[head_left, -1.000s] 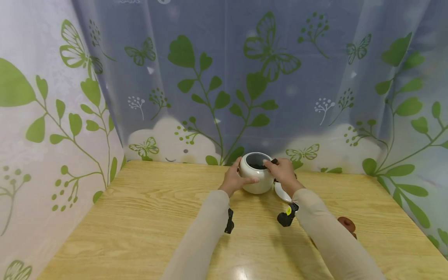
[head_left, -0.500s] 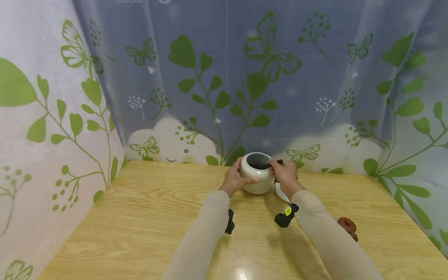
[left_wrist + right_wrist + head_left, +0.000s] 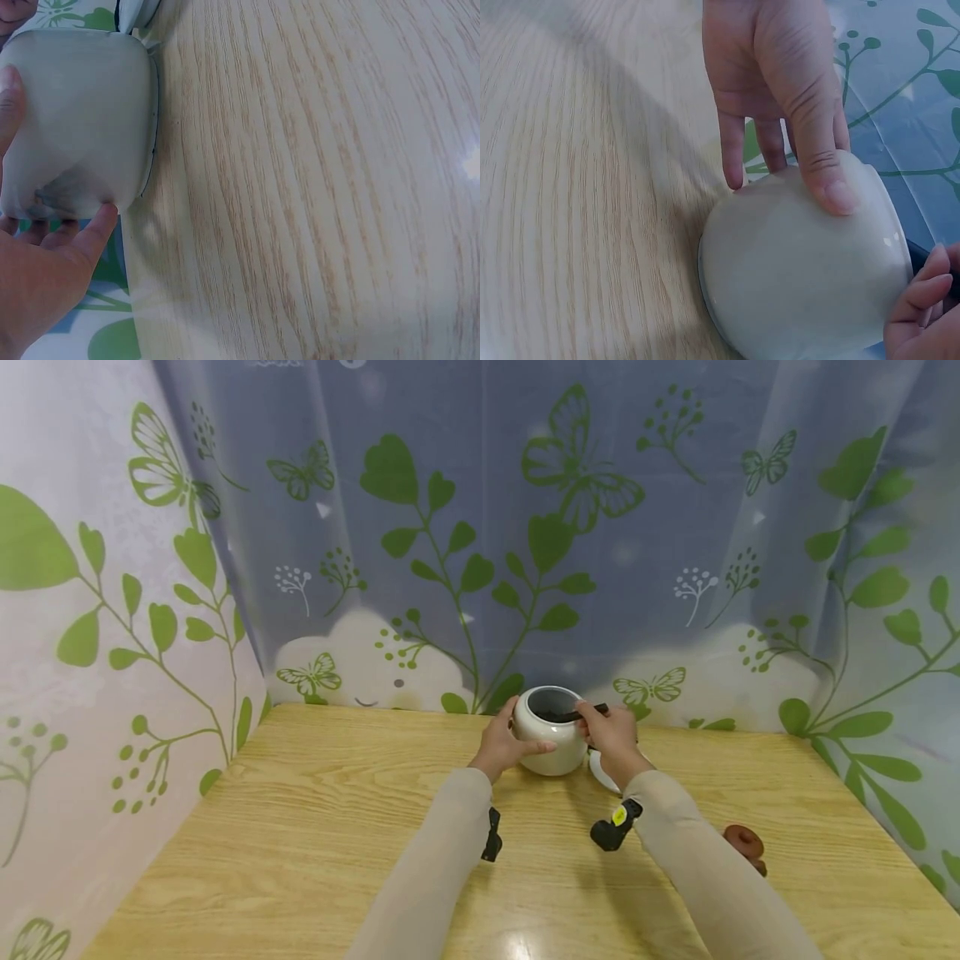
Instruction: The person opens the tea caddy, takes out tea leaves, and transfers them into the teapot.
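A round white ceramic jar [image 3: 551, 753] with a wide mouth stands upright near the back of the table. My left hand [image 3: 500, 742] holds its left side, thumb across the front. The left wrist view shows the fingers [image 3: 94, 232] curved against the jar wall. At the right rim, my right hand [image 3: 615, 739] pinches a thin black handle [image 3: 602, 708]. One end sticks out past the fingers; the other slants into the jar's mouth. What that end looks like is hidden in the dark inside. Also in the right wrist view, the black handle [image 3: 921, 257] shows beside the rim.
Beside the jar, partly under my right hand, lies a white rounded piece [image 3: 603, 773], mostly hidden. Brown ring-shaped things [image 3: 744, 842] lie on the wooden table [image 3: 337, 827] by my right forearm. A patterned curtain [image 3: 480, 527] hangs right behind the table's back edge.
Compared with a second ago, my right hand has shifted slightly right, and more of the black handle shows over the rim. My left hand and the jar stay put.
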A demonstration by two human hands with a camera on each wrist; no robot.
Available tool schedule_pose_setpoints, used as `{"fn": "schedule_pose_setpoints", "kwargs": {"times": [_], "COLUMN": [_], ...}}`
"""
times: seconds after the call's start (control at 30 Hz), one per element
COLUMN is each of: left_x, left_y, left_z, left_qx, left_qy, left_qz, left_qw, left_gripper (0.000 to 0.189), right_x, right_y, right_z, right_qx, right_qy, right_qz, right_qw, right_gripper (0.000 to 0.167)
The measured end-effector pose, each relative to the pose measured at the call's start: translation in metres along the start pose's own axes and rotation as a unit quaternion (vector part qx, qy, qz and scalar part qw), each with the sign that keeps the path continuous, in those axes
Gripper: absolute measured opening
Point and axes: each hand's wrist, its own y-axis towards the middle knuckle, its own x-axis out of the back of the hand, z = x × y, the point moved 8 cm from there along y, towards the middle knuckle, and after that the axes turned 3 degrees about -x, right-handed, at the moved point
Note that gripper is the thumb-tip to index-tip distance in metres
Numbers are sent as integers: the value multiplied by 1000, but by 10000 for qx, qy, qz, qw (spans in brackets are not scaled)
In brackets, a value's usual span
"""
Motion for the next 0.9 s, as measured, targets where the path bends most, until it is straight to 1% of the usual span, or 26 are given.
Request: {"fn": "schedule_pose_setpoints", "kwargs": {"times": [0.17, 0.33, 0.5, 0.7, 0.9], "left_x": [0, 1, 1, 0, 1], "left_y": [0, -1, -2, -1, 1], "left_z": [-1, -2, -5, -1, -1], "left_qx": [-32, -58, -75, -23, -82], "left_qy": [54, 68, 114, 107, 114], "left_qz": [-8, -20, -24, 33, 11], "left_qw": [10000, 10000, 9999, 9999, 9999], "left_gripper": [105, 105, 105, 106, 106], "right_x": [2, 6, 12, 16, 21], "right_y": [-1, -2, -1, -1, -5], "right_z": [-5, -6, -6, -7, -2], "right_qx": [-290, -399, -434, -476, -508], "right_qy": [552, 925, 1093, 1218, 1333], "right_qz": [-81, -187, -283, -311, -309], "right_qw": [9980, 9947, 9927, 9909, 9893], "right_gripper": [22, 21, 18, 19, 21]}}
